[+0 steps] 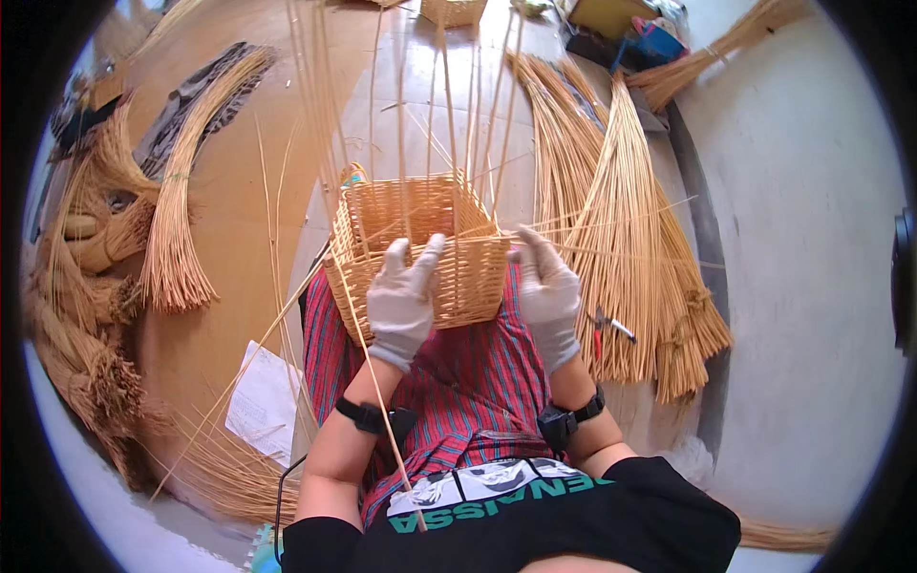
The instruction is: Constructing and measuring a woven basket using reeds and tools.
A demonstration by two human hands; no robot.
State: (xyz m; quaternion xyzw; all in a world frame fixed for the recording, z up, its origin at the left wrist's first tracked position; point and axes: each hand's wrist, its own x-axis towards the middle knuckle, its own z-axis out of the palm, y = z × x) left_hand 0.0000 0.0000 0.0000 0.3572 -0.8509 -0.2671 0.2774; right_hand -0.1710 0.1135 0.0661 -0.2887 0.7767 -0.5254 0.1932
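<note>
A square wicker basket rests on my lap, its tall upright stakes rising from the walls. My gloved left hand lies against the near wall by the rim, thumb and fingers apart, touching the weave near a stake. At the near right corner, my gloved right hand pinches thin willow rods that stick out to the right past the rim. One loose rod hangs from the basket's left corner down across my left forearm.
Bundles of willow rods lie on the floor at the right, with red-handled pruning shears on them. Another bundle lies at the left. A white paper sheet is near my left arm; more baskets stand at the far end.
</note>
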